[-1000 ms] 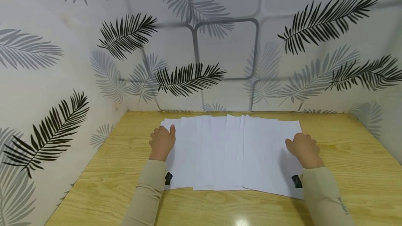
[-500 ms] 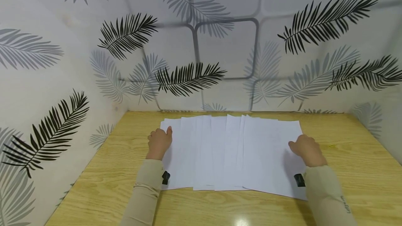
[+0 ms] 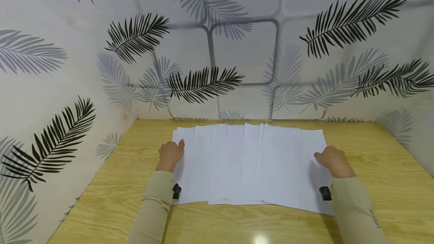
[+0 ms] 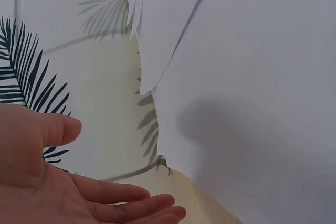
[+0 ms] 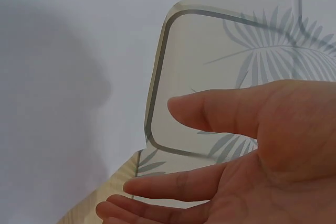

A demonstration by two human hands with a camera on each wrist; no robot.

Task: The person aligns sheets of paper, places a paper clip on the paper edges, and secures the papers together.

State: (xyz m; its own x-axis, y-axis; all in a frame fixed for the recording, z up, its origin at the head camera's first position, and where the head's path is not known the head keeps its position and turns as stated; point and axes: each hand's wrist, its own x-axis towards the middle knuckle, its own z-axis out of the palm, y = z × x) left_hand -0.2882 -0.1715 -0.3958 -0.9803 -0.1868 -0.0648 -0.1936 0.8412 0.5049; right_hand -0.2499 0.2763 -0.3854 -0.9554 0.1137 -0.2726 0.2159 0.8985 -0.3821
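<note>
Several white sheets of paper point(image 3: 234, 165) lie overlapped in a row across the table, their edges uneven. At the left end of the row is my left hand point(image 3: 170, 155), its palm turned inward beside the outer sheet. The left wrist view shows that hand's fingers point(image 4: 131, 203) loosely extended, apart from the paper and holding nothing. My right hand point(image 3: 335, 161) is at the right end, thumb over the outer sheet's edge. In the right wrist view the thumb point(image 5: 215, 109) and fingers are spread, with nothing between them; the sheet stands off to the left.
Wood-grain table point(image 3: 118, 183) surface surrounds the sheets. Behind it and at the left rises a wall point(image 3: 244, 55) with a leaf pattern. A small black wrist piece point(image 3: 176, 191) sits at the left cuff and another point(image 3: 325, 193) at the right.
Both hands have moved slightly outward, the left one to the left and the right one to the right. The sheets stay where they were.
</note>
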